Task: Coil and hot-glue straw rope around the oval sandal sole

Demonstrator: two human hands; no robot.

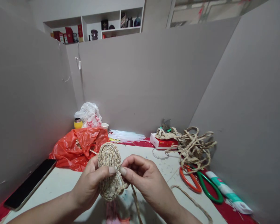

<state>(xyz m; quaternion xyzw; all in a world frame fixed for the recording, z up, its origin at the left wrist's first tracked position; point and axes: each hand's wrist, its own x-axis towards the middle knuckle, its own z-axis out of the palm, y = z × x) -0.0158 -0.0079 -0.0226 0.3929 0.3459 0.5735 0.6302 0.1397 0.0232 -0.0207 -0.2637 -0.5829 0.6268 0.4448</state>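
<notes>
Head: woven piece [109, 156], illegible bag lettering [92, 122]

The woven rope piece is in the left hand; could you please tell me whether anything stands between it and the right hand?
Nothing visible does: the right hand has its thumb at the edge of the woven rope piece.

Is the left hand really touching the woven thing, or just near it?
Touching. The head view shows it plainly: the left hand holds the woven thing, with its thumb pressed across the front.
</notes>
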